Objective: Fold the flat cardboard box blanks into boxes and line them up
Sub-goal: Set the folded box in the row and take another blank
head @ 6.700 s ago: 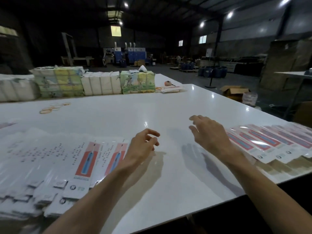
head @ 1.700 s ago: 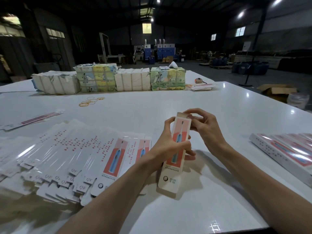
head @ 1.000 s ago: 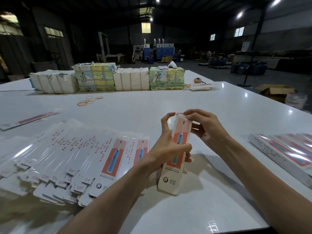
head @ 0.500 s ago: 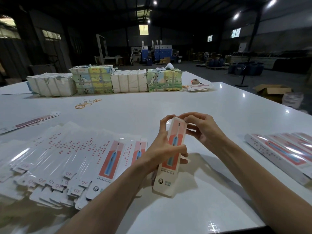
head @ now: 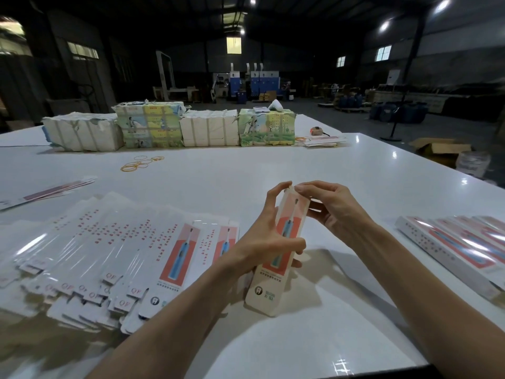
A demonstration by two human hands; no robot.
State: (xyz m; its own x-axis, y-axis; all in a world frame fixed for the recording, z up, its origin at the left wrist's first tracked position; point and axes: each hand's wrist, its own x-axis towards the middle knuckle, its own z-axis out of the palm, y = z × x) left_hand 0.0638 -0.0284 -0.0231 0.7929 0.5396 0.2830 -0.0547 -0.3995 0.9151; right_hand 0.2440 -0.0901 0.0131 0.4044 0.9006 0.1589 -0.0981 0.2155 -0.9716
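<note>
In the head view your left hand [head: 262, 242] grips the box [head: 278, 258], tilted up over the table [head: 246, 173] at near centre, your right hand [head: 330, 212] pinches its far flap, and a finished row [head: 459, 247] lies right, yet the many blanks [head: 123, 250] at left suggest most work is ahead.

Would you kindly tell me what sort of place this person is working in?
Most likely a packaging workshop in a warehouse hall: flat blanks fanned on a large white table, folded boxes lined up at the right, and blue machines on the dim floor behind.
</note>
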